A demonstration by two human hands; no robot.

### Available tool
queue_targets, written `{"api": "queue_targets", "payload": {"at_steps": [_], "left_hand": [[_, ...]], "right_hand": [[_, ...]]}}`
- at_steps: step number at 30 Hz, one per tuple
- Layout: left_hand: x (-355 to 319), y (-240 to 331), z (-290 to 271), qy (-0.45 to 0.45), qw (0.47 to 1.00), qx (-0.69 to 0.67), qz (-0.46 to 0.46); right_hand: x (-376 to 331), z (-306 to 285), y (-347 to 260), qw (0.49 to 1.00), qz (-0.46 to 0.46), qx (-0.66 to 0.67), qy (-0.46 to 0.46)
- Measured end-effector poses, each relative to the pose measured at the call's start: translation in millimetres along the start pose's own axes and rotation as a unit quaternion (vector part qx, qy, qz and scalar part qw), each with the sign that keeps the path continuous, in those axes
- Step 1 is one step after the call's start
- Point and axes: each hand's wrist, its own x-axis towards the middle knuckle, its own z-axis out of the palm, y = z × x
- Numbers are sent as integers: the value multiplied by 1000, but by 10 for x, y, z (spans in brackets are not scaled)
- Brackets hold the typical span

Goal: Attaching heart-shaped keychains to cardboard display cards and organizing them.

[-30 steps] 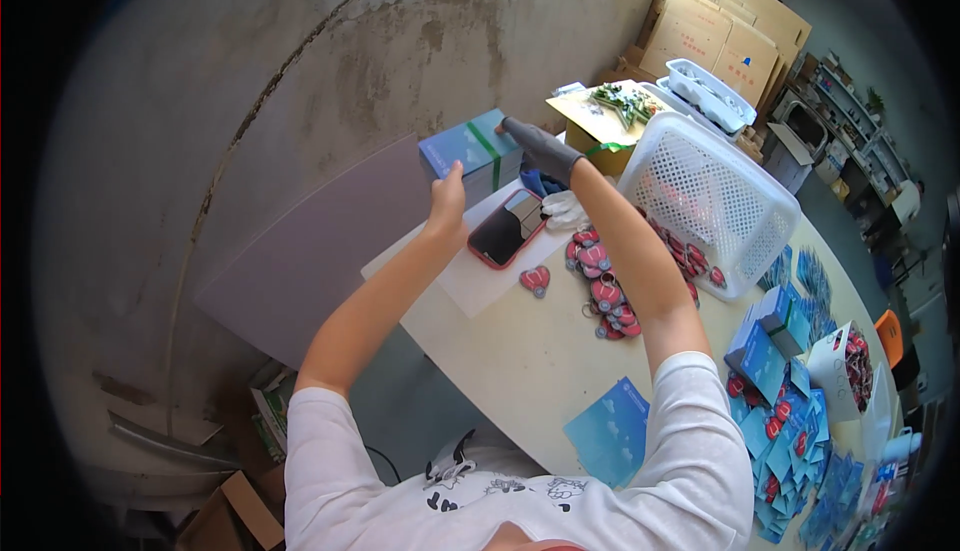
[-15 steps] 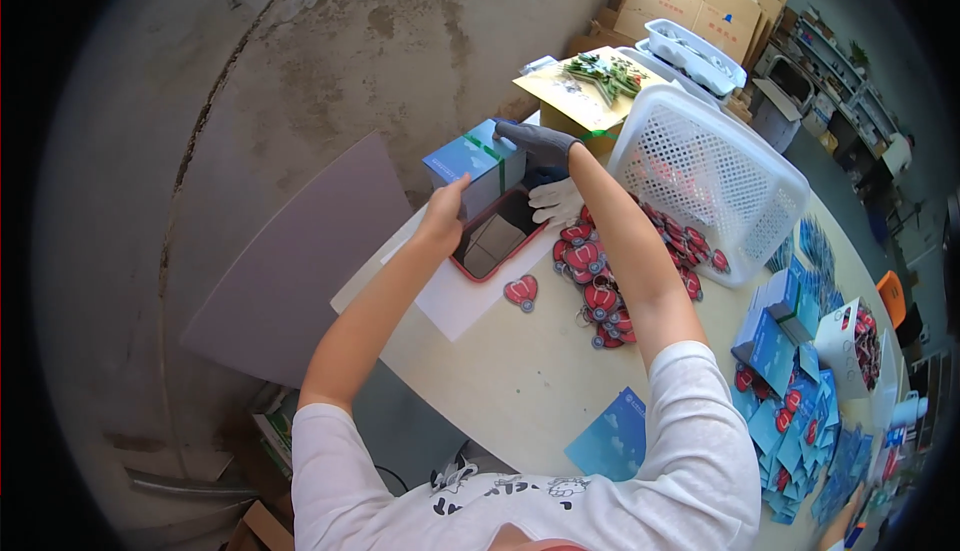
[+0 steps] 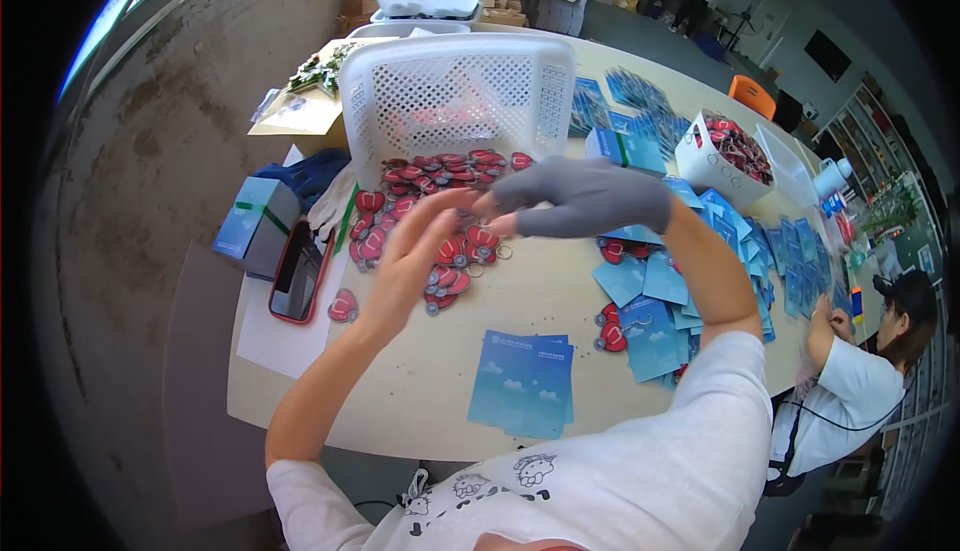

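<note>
Both my hands hover above a pile of red heart-shaped keychains (image 3: 455, 251), close together at the middle of the table. My bare left hand (image 3: 405, 261) is open, its fingers stretched to the right. The right hand (image 3: 585, 199) wears a grey fingerless glove, and its thumb stands apart from its fingers. Its fingertips overlap the left fingertips; whether they touch I cannot tell. Neither hand shows anything held. Below them lie a few blue printed cards (image 3: 520, 381). To the left rests a blue block of cards (image 3: 258, 221) with a green band.
A white perforated basket (image 3: 455, 86) lies tipped behind the keychains. Left are a red-cased phone (image 3: 300, 271) and a pale glove (image 3: 333, 206). Blue packets (image 3: 665, 276) and a white box of keychains (image 3: 722, 156) spread right. A co-worker (image 3: 850, 381) sits at the right edge.
The view has swung right. My hands have let go of the green-banded blue block, now at the left, and have moved over the keychains.
</note>
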Motion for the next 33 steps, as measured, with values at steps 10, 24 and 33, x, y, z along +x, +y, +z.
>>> {"api": "queue_targets", "payload": {"at_steps": [10,24,33], "left_hand": [[2627,-1440,1699,-127,951,-70,-272],[2671,-1422,1840,-76,939,-120,-314],[2992,-1361,2023,-42,977,-121,-173]], "right_hand": [[-709,-267,3518,654,250,660,271],[-632,154,3262,724,175,626,232],[-672,-37,3329,694,50,616,370]]}}
